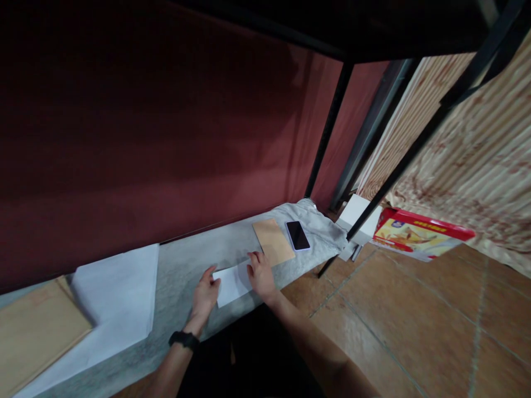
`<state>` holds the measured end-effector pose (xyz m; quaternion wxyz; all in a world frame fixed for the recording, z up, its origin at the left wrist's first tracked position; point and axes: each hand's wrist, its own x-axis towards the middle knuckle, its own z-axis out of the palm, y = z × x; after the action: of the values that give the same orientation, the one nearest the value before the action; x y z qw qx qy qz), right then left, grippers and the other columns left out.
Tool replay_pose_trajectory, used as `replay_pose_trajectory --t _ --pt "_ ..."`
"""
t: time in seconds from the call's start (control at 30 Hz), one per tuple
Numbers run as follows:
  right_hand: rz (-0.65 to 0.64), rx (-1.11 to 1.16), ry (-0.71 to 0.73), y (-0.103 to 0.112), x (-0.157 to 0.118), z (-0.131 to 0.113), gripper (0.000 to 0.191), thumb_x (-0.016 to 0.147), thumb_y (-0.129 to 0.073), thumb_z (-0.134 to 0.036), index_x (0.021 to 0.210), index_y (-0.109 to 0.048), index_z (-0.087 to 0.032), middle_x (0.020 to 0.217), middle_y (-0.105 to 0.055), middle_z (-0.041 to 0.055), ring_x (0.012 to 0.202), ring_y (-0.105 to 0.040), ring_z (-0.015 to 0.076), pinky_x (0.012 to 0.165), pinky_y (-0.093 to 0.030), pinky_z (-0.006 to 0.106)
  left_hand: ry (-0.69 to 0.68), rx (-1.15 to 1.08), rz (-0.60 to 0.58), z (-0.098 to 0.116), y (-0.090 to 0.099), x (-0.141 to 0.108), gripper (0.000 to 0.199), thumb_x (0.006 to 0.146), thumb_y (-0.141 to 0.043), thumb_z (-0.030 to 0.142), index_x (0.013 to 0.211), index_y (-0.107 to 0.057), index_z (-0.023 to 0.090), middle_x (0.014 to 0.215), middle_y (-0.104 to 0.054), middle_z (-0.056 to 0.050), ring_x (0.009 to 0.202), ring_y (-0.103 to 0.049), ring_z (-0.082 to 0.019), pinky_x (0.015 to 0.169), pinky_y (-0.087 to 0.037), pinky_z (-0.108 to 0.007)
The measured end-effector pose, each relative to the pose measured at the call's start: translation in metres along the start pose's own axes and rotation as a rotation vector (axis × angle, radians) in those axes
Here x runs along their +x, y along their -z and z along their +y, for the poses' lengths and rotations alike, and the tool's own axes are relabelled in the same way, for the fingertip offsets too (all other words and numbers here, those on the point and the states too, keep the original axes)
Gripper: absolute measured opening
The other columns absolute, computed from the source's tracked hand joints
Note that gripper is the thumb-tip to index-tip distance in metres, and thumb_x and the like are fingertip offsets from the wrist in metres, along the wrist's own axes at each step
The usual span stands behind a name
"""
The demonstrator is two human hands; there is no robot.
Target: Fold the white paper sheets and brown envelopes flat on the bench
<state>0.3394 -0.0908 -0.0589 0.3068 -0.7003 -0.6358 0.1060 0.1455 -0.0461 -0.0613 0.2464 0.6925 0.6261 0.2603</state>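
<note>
A folded white paper (233, 284) lies on the grey cloth surface in front of me. My left hand (206, 294), below a black wristband, is closed on the paper's left edge with thumb and fingers. At the right end, my right hand (260, 273) grips the same paper, its fingers bent over the edge. Just beyond my right hand lies a brown envelope (274, 241), flat on the cloth. A phone (297, 236) with a dark screen rests to the right of the envelope.
Large white sheets (118, 298) and a stack of brown envelopes (39, 337) cover the left end. Black metal posts (331, 127) stand at the right end of the narrow surface (182, 265). Beyond are a white box (359, 215) and a red and yellow carton (418, 235).
</note>
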Motion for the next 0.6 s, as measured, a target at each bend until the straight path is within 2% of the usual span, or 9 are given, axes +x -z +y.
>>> replay_pose_trajectory --t 0.1,0.17,0.27,0.4,0.5,0.6 --pt "-0.041 -0.126 0.189 -0.009 -0.02 -0.001 0.046 0.101 -0.051 -0.029 0.146 -0.051 -0.022 0.152 -0.05 0.0099 0.138 -0.047 0.0241 0.115 -0.039 0.042 0.067 -0.028 -0.02 0.002 -0.003 0.0 0.05 0.086 -0.051 0.018 0.136 -0.056 0.014 0.091 -0.075 -0.007 0.078 -0.07 -0.02 0.076 -0.055 -0.031" --pt "-0.063 -0.175 0.233 -0.016 -0.031 0.0 0.048 0.103 -0.048 -0.04 0.147 -0.051 -0.022 0.155 -0.047 0.0098 0.142 -0.044 0.0265 0.118 -0.034 0.046 0.048 -0.027 -0.005 0.003 -0.006 -0.001 0.05 0.086 -0.05 0.017 0.136 -0.055 0.013 0.105 -0.074 -0.011 0.088 -0.071 -0.022 0.084 -0.056 -0.034" --pt "-0.042 -0.231 0.203 -0.024 -0.04 0.003 0.052 0.104 -0.045 -0.047 0.149 -0.049 -0.021 0.157 -0.044 0.0122 0.145 -0.04 0.0286 0.12 -0.029 0.048 -0.006 0.021 0.028 0.004 -0.008 -0.005 0.049 0.087 -0.047 0.016 0.135 -0.057 0.015 0.122 -0.069 -0.013 0.104 -0.069 -0.023 0.096 -0.053 -0.036" --pt "-0.025 -0.251 0.196 -0.026 -0.041 0.004 0.054 0.104 -0.043 -0.05 0.15 -0.048 -0.021 0.158 -0.041 0.0134 0.146 -0.039 0.0299 0.12 -0.029 0.048 -0.056 0.162 0.084 0.009 -0.008 -0.015 0.048 0.092 -0.041 0.018 0.139 -0.054 0.013 0.131 -0.062 -0.016 0.113 -0.065 -0.025 0.102 -0.05 -0.039" --pt "-0.029 -0.254 0.192 -0.025 -0.041 0.003 0.055 0.104 -0.043 -0.049 0.151 -0.047 -0.021 0.159 -0.041 0.0135 0.146 -0.039 0.0303 0.12 -0.029 0.048 -0.18 0.293 0.146 0.016 -0.013 -0.028 0.048 0.096 -0.036 0.021 0.139 -0.055 0.01 0.146 -0.052 -0.02 0.132 -0.053 -0.029 0.111 -0.043 -0.044" --pt "-0.043 -0.257 0.194 -0.024 -0.041 0.003 0.054 0.103 -0.045 -0.045 0.152 -0.045 -0.022 0.159 -0.04 0.013 0.146 -0.039 0.0298 0.12 -0.028 0.048 -0.323 0.382 0.049 0.021 -0.025 -0.043 0.049 0.099 -0.035 0.026 0.141 -0.054 0.01 0.153 -0.047 -0.02 0.143 -0.043 -0.03 0.117 -0.037 -0.047"
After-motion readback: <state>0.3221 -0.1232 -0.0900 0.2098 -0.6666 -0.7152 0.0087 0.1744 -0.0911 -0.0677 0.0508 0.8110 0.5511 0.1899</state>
